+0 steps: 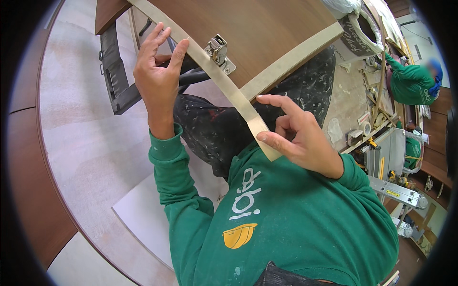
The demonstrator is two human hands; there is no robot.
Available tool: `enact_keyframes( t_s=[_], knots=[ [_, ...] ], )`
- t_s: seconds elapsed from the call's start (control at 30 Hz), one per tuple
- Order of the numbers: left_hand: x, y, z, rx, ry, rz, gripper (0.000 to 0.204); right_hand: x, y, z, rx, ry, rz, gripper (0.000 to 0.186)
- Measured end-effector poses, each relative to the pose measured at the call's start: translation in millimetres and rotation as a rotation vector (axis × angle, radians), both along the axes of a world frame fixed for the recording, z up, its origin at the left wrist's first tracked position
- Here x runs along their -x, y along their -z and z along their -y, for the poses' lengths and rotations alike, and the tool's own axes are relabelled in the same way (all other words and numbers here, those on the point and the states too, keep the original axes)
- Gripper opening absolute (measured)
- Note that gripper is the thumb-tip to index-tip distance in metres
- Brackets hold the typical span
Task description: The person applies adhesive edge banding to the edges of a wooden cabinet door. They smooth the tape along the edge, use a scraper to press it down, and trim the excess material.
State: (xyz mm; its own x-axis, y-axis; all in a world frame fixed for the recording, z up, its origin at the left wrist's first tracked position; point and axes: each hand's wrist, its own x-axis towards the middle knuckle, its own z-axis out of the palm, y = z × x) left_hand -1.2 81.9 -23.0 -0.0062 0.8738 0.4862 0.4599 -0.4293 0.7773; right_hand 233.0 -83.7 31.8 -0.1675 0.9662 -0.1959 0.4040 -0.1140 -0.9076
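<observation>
Pale, thin strip [228,86] runs diagonally along the near edge of a brown panel [272,35], from the top of the frame down to the centre, where its lower end juts past the panel's corner and bends slightly; the wearer's left hand [164,66], upper left of centre, is at that edge, thumb and fingers spread apart, the thumb tip touching the pale band; the right hand [298,131], right of centre, has its thumb on the strip's jutting end and its forefinger stretched out, well apart from the thumb, near the panel's corner; whether the other fingers press from behind I cannot tell; a metal hinge [218,50] is fixed to the panel just beside the edge, between the hands; black frame parts [119,71] show at the upper left, and dark, paint-spattered trousers [205,126] below the panel; the wearer's green sweatshirt [286,224], printed with a yellow helmet, fills the lower middle; a white sheet [145,219] lies lower left; at the upper right are a sack [355,40] and a co-worker [412,81] in green and blue headwear; a metal ladder [398,191] shows at the right.
</observation>
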Motion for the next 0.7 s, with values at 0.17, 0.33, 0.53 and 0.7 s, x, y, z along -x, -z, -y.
enact_keyframes(
  t_s=[0.17, 0.33, 0.53, 0.7],
  knots=[
    [-0.1, -0.3, -1.4, 0.003, 0.0, -0.003, 0.041, -7.4, 5.0, -6.9, 0.099, -0.022, 0.017, 0.046],
    [-1.3, -1.2, 0.5, 0.011, -0.014, -0.016, 0.039, -14.8, -3.6, -24.9, 0.117, -0.19, 0.061, 0.039],
    [-1.9, 1.0, -0.8, -0.023, -0.017, -0.032, 0.039, -16.8, 1.6, -29.4, 0.183, -0.222, -0.14, 0.032],
    [-1.2, 2.5, -1.1, -0.039, -0.033, -0.057, 0.038, -10.4, 5.0, -32.8, 0.236, -0.142, -0.23, 0.017]
  ],
)
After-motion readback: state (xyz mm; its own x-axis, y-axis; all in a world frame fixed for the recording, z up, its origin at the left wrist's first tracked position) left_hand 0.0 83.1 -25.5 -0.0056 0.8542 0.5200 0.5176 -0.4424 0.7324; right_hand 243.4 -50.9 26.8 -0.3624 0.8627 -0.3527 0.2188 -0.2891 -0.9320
